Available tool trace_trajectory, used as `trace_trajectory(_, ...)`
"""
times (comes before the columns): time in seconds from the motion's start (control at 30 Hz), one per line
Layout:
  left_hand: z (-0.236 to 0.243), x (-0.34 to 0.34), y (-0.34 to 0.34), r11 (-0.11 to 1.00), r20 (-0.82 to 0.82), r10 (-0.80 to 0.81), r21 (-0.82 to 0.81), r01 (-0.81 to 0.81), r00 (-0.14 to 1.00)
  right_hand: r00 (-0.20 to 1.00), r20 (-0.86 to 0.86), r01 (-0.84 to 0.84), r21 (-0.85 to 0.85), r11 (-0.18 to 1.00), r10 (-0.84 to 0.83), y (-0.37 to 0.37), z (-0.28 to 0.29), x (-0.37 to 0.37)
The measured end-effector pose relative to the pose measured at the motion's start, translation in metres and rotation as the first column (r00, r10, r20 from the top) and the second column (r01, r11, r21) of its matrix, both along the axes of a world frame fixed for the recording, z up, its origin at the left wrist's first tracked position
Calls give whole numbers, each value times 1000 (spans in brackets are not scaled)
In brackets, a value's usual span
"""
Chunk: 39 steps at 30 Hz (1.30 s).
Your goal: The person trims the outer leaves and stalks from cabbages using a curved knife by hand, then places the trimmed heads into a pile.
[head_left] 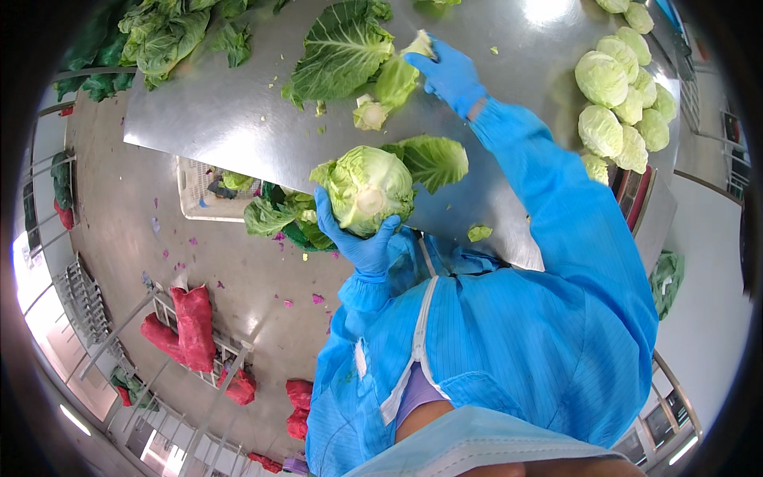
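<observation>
My left hand (358, 242), in a blue glove, is wrapped round the near side of a pale green cabbage (367, 187). Its round cut stem faces up toward me. With its arm stretched over the metal table (222, 103), my gloved right hand (451, 78) grips a pale cabbage leaf (397, 79) near its thick whitish end. Close beside that leaf lie a large dark green outer leaf (342, 48) and a cut stem piece (369, 115). Another green leaf (433, 161) lies just right of the held cabbage.
Several trimmed cabbages (604, 79) are grouped along the table's right side. Loose leaves (171, 36) are heaped at the far left. Below the table edge is a white plastic crate (199, 191). Red mesh sacks (193, 330) rest on a rack at lower left.
</observation>
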<state>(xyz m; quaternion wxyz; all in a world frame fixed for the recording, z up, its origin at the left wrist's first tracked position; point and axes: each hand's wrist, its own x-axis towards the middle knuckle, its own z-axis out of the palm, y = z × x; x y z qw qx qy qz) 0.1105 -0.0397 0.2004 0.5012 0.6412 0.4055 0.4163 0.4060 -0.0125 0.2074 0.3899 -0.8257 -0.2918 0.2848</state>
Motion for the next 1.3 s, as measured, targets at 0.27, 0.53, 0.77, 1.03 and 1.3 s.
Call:
trace_trajectory(0.27,36,31,114,478,-167,-857,89,874,487,997,-80,17,362,932,13,-89,67,-68)
trace_trajectory(0.53,45,43,141,761,-194,-646,-92,642,738,793,-554,-215,137,967,255,-69,32,-69)
trace_trajectory(0.77,44,57,36,929,-435,-105,279,244,894,881,-440,-77,226,971,173,-109,28,-107)
trace_trajectory(1.03,38,68,87,836,-446,-391,192,513,805,852,323,-451,57,891,411,-86,34,-74)
trace_trajectory(1.3,37,70,89,847,-480,-386,154,508,788,854,257,-478,46,877,452,-72,31,-73)
